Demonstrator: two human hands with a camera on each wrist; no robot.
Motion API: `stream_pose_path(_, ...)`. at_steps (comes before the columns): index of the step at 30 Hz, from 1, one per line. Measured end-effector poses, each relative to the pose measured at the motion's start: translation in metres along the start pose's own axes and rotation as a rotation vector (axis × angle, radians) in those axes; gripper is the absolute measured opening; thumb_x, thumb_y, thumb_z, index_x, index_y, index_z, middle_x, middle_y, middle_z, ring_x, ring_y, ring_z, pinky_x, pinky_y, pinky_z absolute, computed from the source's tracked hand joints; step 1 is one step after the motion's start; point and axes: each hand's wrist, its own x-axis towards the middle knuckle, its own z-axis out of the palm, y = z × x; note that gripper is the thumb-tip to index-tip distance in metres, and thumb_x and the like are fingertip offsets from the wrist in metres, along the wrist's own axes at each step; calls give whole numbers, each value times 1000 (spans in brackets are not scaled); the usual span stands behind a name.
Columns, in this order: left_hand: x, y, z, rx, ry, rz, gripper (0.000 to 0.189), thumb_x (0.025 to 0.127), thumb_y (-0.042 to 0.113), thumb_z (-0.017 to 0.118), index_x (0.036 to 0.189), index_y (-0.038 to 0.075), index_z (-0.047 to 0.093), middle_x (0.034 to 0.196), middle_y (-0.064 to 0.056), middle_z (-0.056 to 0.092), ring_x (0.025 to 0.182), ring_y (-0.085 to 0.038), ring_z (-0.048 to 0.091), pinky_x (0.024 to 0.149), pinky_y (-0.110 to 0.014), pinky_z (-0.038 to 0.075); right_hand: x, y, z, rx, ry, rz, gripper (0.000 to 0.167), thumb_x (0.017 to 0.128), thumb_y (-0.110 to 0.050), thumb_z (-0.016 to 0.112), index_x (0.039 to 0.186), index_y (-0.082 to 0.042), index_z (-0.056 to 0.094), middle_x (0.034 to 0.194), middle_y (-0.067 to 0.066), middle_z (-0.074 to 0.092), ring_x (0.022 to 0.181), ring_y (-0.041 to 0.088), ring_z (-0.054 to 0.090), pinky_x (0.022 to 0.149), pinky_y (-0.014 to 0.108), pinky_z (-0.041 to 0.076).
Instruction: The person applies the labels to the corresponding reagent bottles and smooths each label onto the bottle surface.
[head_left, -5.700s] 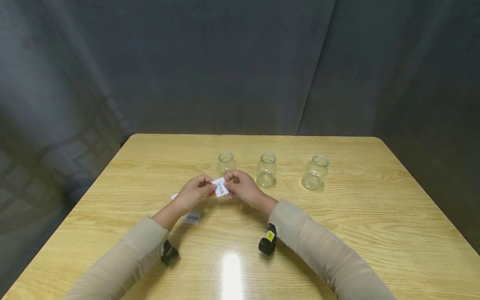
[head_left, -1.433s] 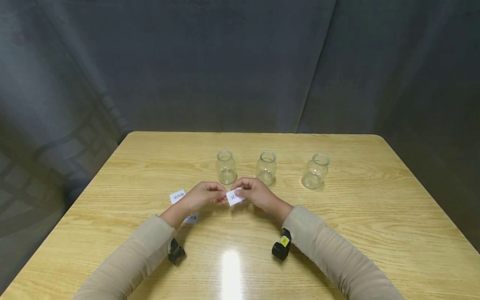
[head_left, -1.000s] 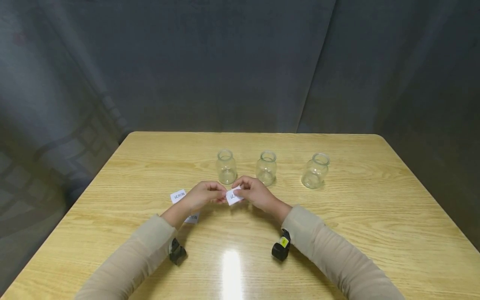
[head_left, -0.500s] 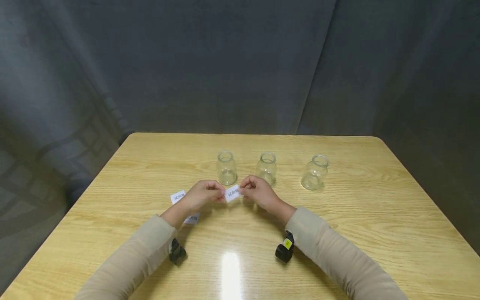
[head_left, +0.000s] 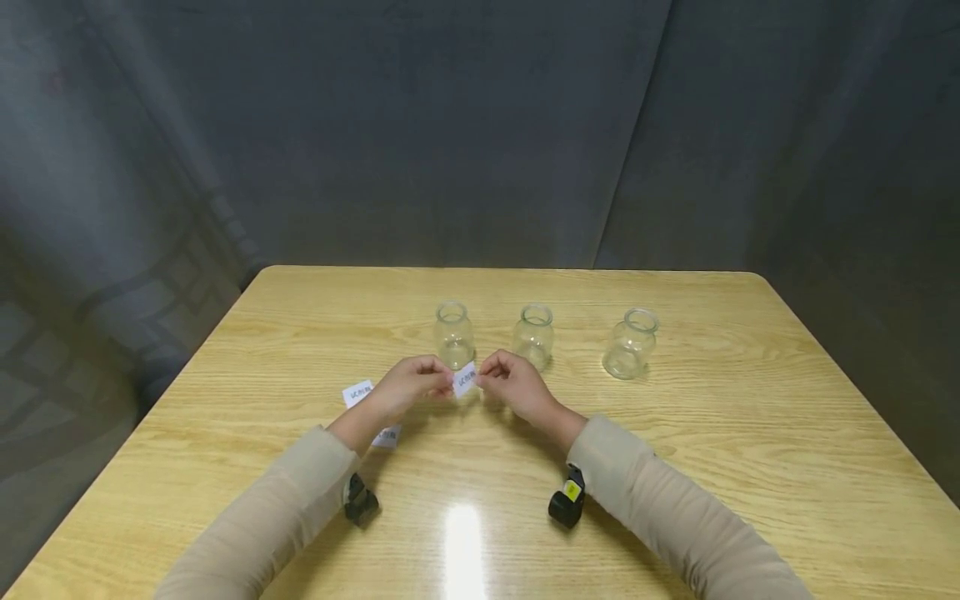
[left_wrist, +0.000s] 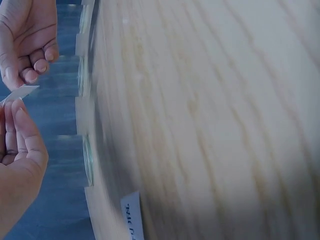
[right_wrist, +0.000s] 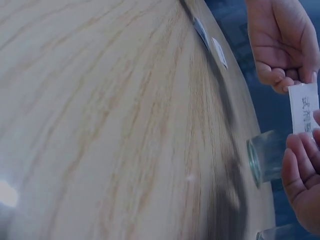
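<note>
Both hands meet over the middle of the table, holding one small white label (head_left: pixel 463 380) with printed dark characters between them. The left hand (head_left: pixel 401 390) pinches its left edge between thumb and fingers. At the opposite edge, the right hand (head_left: pixel 519 388) pinches it with thumb and fingertips. In the right wrist view the label (right_wrist: pixel 302 107) is stretched between the two hands, characters showing. The left wrist view has it nearly edge-on. Just behind the hands stands a clear glass jar (head_left: pixel 453 333), its mouth uncovered.
Two more glass jars, the middle one (head_left: pixel 534 332) and the right one (head_left: pixel 630 343), stand in a row with the first. Two white labels, one farther (head_left: pixel 357 392) and one nearer (head_left: pixel 387 436), lie beside the left forearm on the wooden table (head_left: pixel 750 417). A dark curtain (head_left: pixel 465 133) hangs behind.
Since the earliest frame both hands have shifted slightly right with the label. Over the last second, the right fingers slid off the label's face to its right edge, and the label has tilted more.
</note>
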Motion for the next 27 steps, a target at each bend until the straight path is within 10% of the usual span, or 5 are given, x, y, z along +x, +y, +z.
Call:
stream_pose_path(9,1,-2,5,-33,-35,12,16,83,6,53,92,-8,53,80,-5,58,79,-19,56,82,-41,42,-3,0,5,-1,-137,-57,16,77,-5,62,90,2,54,84,7,56,76,16,53,65,26,46)
stream_pose_path(27,1,-3,11,4,-60,5,17,85,6,51,94,-8,52,84,-8,59,80,-17,56,78,-32,46,-19,-27,5,22,-133,-35,10,79,6,54,88,10,50,80,20,55,78,37,54,70,36,47)
